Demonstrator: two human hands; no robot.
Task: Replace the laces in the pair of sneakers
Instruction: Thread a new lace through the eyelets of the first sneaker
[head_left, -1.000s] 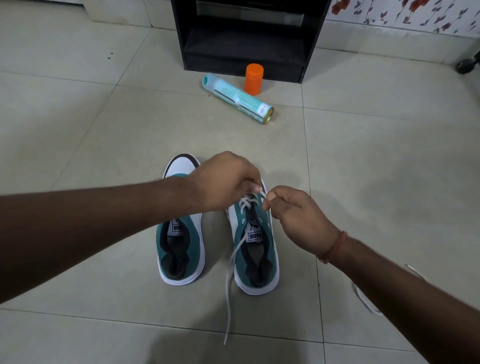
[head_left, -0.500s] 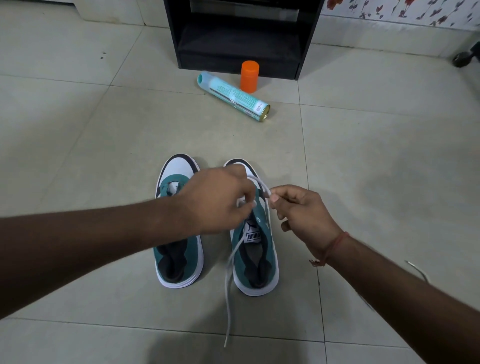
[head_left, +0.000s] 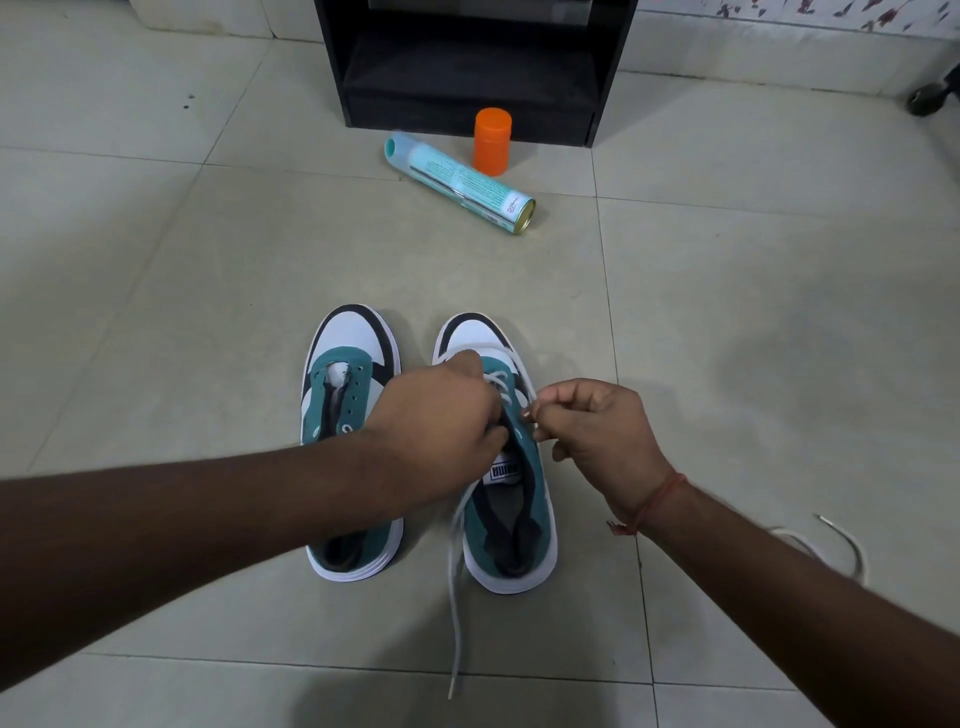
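Note:
Two teal, white and black sneakers stand side by side on the tiled floor, toes pointing away from me. The left sneaker (head_left: 347, 364) has bare eyelets and no lace. The right sneaker (head_left: 511, 525) carries a white lace (head_left: 457, 582) through its front eyelets; one long end trails down to the floor towards me. My left hand (head_left: 436, 431) covers the middle of the right sneaker, fingers closed at the lace. My right hand (head_left: 592, 431) pinches the other lace end beside the shoe's right edge.
A second white lace (head_left: 836, 545) lies on the floor at the right, partly behind my forearm. Farther off lie a teal spray can (head_left: 460, 183) on its side and an upright orange cap (head_left: 492, 141), in front of a black cabinet (head_left: 467, 67).
Both hands have drawn back towards me along the right sneaker, so its toe now shows. The camera has tilted down a little.

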